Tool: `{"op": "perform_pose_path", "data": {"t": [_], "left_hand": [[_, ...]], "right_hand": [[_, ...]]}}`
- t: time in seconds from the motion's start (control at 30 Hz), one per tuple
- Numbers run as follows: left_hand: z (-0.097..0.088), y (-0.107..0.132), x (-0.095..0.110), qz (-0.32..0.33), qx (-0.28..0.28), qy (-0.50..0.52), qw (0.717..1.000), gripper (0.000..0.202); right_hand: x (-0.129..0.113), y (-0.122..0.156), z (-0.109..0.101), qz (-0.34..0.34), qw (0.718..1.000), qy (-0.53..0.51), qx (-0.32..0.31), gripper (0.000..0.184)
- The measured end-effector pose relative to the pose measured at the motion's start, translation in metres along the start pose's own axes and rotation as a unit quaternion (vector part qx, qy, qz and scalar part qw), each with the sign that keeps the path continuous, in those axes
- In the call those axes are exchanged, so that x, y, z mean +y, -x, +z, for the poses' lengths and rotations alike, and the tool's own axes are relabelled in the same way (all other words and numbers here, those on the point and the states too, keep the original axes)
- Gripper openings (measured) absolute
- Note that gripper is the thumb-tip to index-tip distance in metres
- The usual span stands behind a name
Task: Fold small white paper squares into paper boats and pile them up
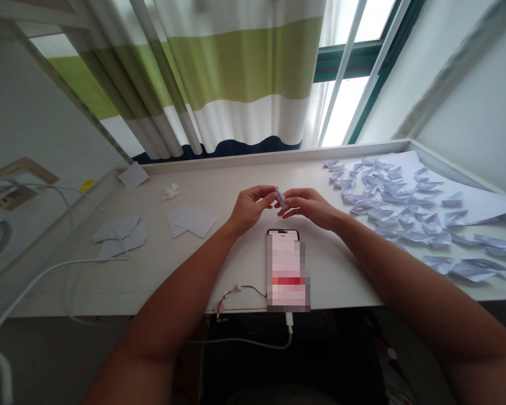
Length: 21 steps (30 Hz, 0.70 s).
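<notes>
My left hand (251, 205) and my right hand (307, 205) meet above the middle of the white desk (236, 180). Both pinch a small folded piece of pale paper (280, 197) between their fingertips. Just below the hands a phone (287, 270) lies flat on the desk with its screen lit and a white cable plugged into its near end.
Several folded paper boats (388, 197) cover the desk's right side, on and beside white sheets (476, 197). Loose paper squares (194, 220) and more (118, 236) lie to the left, with a crumpled scrap (171, 192). A white cable (46, 270) loops at the left edge. Striped curtain and window behind.
</notes>
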<state>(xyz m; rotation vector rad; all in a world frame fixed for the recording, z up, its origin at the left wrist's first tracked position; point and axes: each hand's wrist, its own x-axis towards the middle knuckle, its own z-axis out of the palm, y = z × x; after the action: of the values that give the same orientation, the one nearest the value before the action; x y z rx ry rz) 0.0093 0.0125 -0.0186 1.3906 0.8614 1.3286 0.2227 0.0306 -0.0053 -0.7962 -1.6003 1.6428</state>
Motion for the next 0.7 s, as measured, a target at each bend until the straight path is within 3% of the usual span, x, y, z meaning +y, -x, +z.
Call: {"op": "perform_pose_path", "data": {"t": [0.33,0.5,0.7], "left_hand": [[0.002,0.004,0.002,-0.044,0.039,-0.040,0.997,0.036],[0.002,0.003,0.003,-0.033,0.059,-0.050,0.996,0.031],[0.001,0.002,0.004,-0.049,0.077,-0.053,0.994,0.031]], "right_hand": [[0.011,-0.003,0.001,-0.013,0.997,0.076,0.028,0.035],[0.014,-0.005,0.002,-0.032,0.995,0.087,0.035,0.038],[0.014,-0.007,-0.001,-0.098,0.975,0.160,0.116,0.046]]}}
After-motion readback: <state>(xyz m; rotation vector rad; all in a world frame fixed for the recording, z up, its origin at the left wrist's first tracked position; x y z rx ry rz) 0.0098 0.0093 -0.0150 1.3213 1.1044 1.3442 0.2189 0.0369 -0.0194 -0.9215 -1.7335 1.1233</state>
